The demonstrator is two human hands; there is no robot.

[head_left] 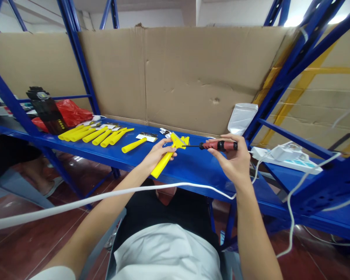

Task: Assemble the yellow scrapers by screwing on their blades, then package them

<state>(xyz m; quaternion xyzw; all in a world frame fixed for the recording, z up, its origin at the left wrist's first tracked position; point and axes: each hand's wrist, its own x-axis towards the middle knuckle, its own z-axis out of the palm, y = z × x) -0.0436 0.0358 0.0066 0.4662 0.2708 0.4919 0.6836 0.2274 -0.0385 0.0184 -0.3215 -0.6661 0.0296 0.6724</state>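
My left hand (pixel 155 154) is closed around a yellow-handled scraper (pixel 162 165), near where the handle meets its head. The handle slants down toward me, above the front edge of the blue shelf. In my right hand (pixel 237 160) is a screwdriver (pixel 218 146) with a red and black grip, held level between thumb and fingers. Its thin shaft points left, and the tip meets the scraper's head. Yellow pieces show behind the head; whether they belong to it I cannot tell. Left of my hand, another yellow scraper (pixel 134 145) lies on the shelf.
Several more yellow scrapers (pixel 100 137) lie in a row on the blue shelf (pixel 198 165). A red plastic bag (pixel 72 112) and a dark box (pixel 48 112) stand at left. A white power strip (pixel 288 159) sits at right. A white cable (pixel 119 192) crosses in front of me.
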